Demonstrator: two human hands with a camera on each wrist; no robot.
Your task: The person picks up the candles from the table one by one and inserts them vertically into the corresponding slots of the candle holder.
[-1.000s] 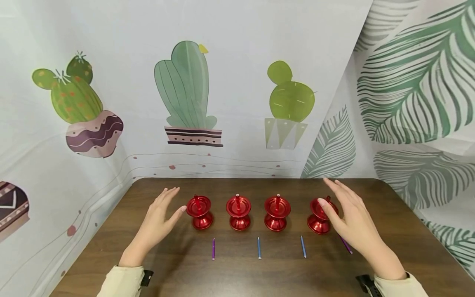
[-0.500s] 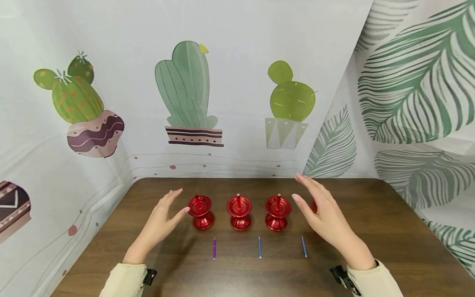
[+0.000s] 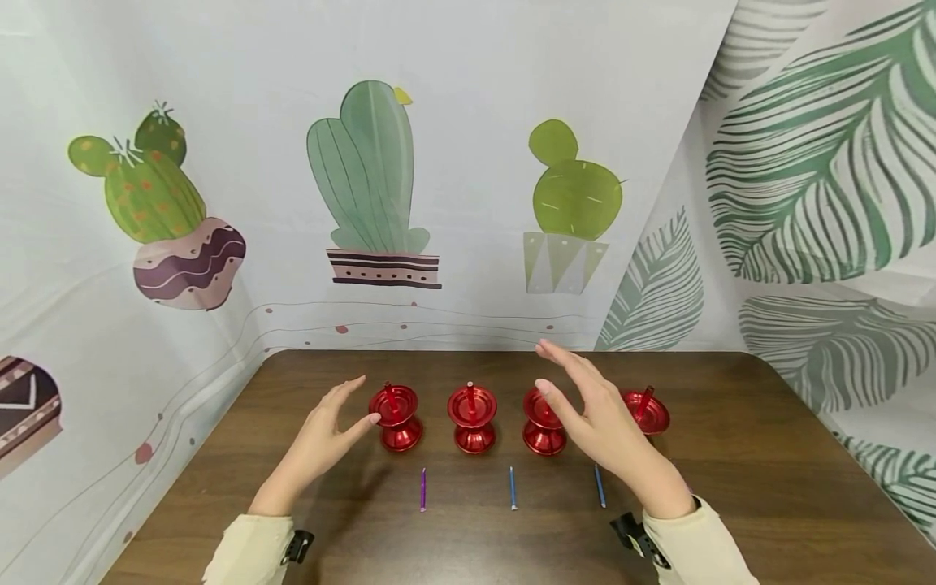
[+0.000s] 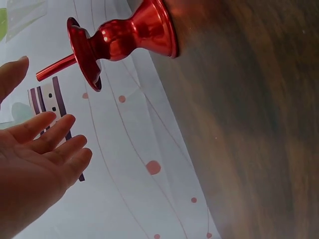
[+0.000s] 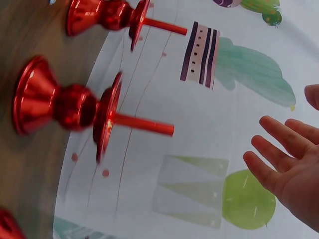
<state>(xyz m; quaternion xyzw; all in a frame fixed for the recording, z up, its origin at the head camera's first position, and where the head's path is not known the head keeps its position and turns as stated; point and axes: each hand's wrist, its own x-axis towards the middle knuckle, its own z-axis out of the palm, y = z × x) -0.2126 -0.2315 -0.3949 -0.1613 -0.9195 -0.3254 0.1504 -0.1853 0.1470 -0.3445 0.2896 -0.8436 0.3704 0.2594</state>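
Observation:
Several shiny red metal candle holders stand in a row, each a dish on a waisted foot with a thin red tube rising from it. My left hand (image 3: 318, 443) hovers beside the leftmost holder (image 3: 400, 436), thumb tip overlapping its dish in the head view; the fingers are spread and hold nothing. My right hand (image 3: 603, 431) hangs in the air, fingers extended and holding nothing, partly covering the third holder (image 3: 544, 441). In front of the row lie a thin purple candle (image 3: 422, 490), a blue candle (image 3: 513, 489) and another blue candle (image 3: 600, 486), partly behind my right forearm.
Between the hands stands the second holder (image 3: 474, 439); the rightmost holder (image 3: 647, 412) has its foot hidden by my right arm. A brown wood-grain table (image 3: 468, 548) bears everything. Behind it hangs a white cloth (image 3: 468, 162) printed with cacti and leaves.
My right hand has swept left, from in front of the rightmost holder to the third, uncovering the rightmost dish. My left hand has shifted slightly right. The holders and visible candles stay put.

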